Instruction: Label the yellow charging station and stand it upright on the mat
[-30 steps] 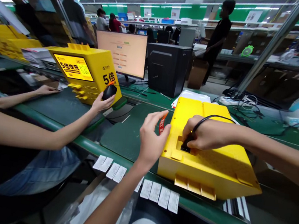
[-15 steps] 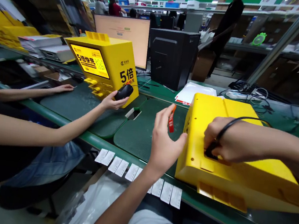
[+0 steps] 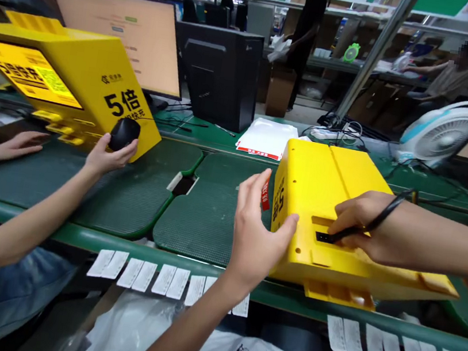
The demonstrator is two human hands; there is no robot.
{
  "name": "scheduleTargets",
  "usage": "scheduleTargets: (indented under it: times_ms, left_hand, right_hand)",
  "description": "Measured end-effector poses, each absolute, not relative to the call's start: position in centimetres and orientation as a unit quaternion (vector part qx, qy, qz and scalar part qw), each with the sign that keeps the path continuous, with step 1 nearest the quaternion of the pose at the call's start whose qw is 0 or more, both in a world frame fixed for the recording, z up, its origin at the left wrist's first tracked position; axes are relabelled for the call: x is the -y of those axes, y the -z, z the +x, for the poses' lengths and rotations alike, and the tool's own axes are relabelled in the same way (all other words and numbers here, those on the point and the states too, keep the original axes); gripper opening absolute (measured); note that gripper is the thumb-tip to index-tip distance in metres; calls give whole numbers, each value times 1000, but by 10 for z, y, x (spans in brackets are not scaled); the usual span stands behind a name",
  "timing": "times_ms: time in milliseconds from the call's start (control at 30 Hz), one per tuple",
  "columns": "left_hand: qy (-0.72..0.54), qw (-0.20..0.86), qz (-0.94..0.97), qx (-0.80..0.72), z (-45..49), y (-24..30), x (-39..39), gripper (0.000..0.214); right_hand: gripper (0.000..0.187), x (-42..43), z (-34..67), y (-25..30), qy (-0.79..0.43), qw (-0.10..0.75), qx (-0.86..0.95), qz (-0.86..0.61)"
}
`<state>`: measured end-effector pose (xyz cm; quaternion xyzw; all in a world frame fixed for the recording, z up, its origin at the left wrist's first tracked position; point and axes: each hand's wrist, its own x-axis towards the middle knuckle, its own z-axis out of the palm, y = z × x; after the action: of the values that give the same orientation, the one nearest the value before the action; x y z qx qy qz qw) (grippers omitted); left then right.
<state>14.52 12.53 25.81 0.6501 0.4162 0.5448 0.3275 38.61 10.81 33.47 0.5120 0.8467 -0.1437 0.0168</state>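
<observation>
A yellow box lies on its side on the green belt in front of me. My right hand pinches a black power plug at the box's recess, where the dark socket shows beside the plug's tip. The plug's cable runs over my right wrist. My left hand is spread by the box's left end, thumb near its corner. A red printed strip shows between the left fingertips and the box, seemingly clinging to a finger. Whether the thumb touches the box, I cannot tell.
To the left, a co-worker's hand holds a black mouse against another yellow box with a lit screen. Behind stand a monitor, a black computer case, white papers and a fan. Labels line the front edge.
My view has turned to the right. My right hand has drawn back from the recess with the plug, exposing the socket. My left hand stays spread by the box's left end.
</observation>
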Motion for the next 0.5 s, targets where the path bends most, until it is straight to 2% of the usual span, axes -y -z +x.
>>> scheduleTargets:
  times_ms: [367, 500]
  left_hand:
    - [-540, 338, 630, -443, 183, -256, -124, 89]
    - [-549, 337, 619, -449, 188, -257, -120, 87]
  right_hand:
    - [33, -112, 369, -328, 139, -1, -845, 516]
    - [31, -114, 377, -312, 97, -7, -853, 513]
